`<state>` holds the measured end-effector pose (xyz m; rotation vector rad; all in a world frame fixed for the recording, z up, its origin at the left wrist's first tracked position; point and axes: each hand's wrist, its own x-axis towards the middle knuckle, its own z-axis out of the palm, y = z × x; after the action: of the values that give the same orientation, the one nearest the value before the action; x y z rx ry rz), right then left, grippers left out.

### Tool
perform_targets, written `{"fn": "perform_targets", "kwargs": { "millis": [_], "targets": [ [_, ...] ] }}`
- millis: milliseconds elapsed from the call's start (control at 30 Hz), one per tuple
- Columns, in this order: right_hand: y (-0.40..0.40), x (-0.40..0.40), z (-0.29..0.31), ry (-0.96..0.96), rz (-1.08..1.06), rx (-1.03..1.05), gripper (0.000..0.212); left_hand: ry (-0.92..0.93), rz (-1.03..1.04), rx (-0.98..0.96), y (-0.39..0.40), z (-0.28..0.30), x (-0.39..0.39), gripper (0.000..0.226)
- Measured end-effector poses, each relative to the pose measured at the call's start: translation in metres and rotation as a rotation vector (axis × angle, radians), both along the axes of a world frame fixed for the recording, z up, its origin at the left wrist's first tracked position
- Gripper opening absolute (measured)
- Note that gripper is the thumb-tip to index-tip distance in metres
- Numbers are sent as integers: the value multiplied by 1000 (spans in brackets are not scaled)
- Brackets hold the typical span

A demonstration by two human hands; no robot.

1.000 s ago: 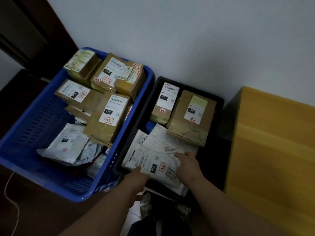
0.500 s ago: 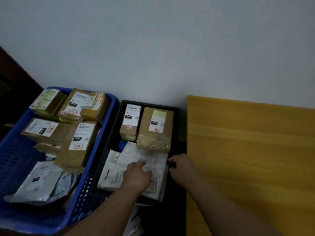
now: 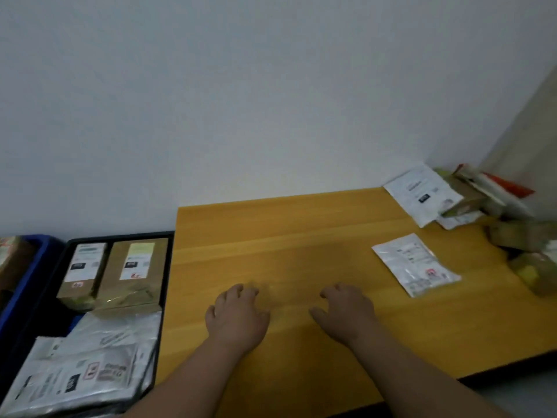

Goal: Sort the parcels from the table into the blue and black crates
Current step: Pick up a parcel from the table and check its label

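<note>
Both hands are over the yellow wooden table [image 3: 301,236], holding nothing. My left hand [image 3: 236,316] and my right hand [image 3: 346,312] have loosely curled fingers, side by side above the bare middle. A white plastic mailer [image 3: 414,263] lies on the table to the right of my right hand. Further back at the right corner lies another white mailer [image 3: 422,193] beside a heap of brown boxes [image 3: 518,233]. The black crate [image 3: 167,267] at the left holds two brown boxes [image 3: 132,273] and white mailers [image 3: 90,366]. Only a corner of the blue crate [image 3: 18,291] shows at the far left.
A white wall [image 3: 271,101] runs behind the table and crates. The table's front edge drops to the floor at the lower right. Colourful flat packets [image 3: 494,185] lean in the far right corner.
Both hands have left the white mailers in the black crate and moved right over the table. The view swung right, bringing the table's parcels into sight.
</note>
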<state>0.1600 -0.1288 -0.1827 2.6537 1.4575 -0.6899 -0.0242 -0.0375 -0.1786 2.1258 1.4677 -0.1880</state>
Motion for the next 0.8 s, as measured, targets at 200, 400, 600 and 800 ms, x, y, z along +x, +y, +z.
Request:
{"fn": "perform_targets", "kwargs": {
  "millis": [200, 400, 600, 800],
  "targets": [
    [-47, 56, -7, -8, -119, -36, 68, 55, -122, 29, -19, -3, 56, 57],
    [-74, 97, -22, -2, -253, -97, 53, 68, -240, 36, -15, -17, 108, 58],
    [-84, 145, -29, -10, -348, -95, 55, 92, -338, -4, -18, -27, 155, 58],
    [-77, 224, -42, 1, -354, -55, 68, 107, -306, -36, -17, -35, 225, 60]
  ]
}}
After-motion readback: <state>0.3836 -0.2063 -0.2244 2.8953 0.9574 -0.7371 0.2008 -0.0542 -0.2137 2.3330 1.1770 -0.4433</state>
